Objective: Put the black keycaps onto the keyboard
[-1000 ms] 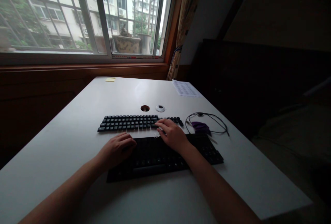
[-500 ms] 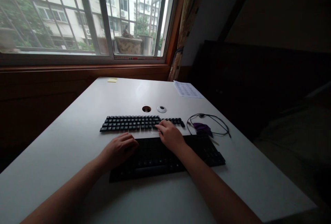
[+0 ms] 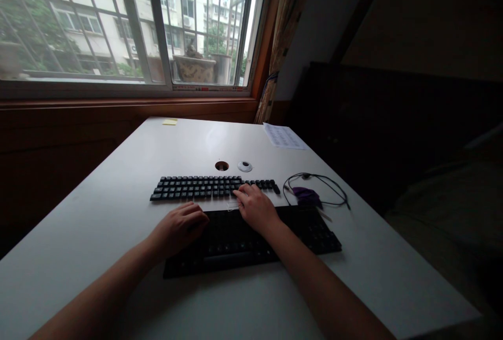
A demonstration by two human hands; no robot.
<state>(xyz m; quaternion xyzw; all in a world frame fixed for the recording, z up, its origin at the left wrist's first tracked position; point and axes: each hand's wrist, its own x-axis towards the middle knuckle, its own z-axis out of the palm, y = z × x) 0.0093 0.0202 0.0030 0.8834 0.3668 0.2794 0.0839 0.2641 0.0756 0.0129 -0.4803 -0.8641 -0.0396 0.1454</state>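
Observation:
A black keyboard [image 3: 231, 260] lies at a slant on the table, its upper part partly hidden by my hands. My left hand [image 3: 183, 227] curls its fingers over the upper left edge of the keyboard and grips it. Just beyond the board, loose black keycaps [image 3: 188, 189] stand in several rows. My right hand [image 3: 255, 205] reaches over the board to these rows, thumb and fingertips pinched at a keycap [image 3: 236, 193] on the near side. A thin pale wire piece [image 3: 232, 206] shows beside the right hand, between the rows and the board.
A coiled black cable [image 3: 334, 176] and a purple cloth [image 3: 306, 195] lie to the right. Farther back are a round cable hole [image 3: 221, 166], its white cover [image 3: 245, 166], a printed sheet [image 3: 285, 136] and a yellow sticky note [image 3: 170, 121]. The white table [image 3: 98, 214] reaches towards a window.
My right hand has shifted slightly left and down along the keycap rows, and more of the pale wire piece shows. My left hand stays on the keyboard.

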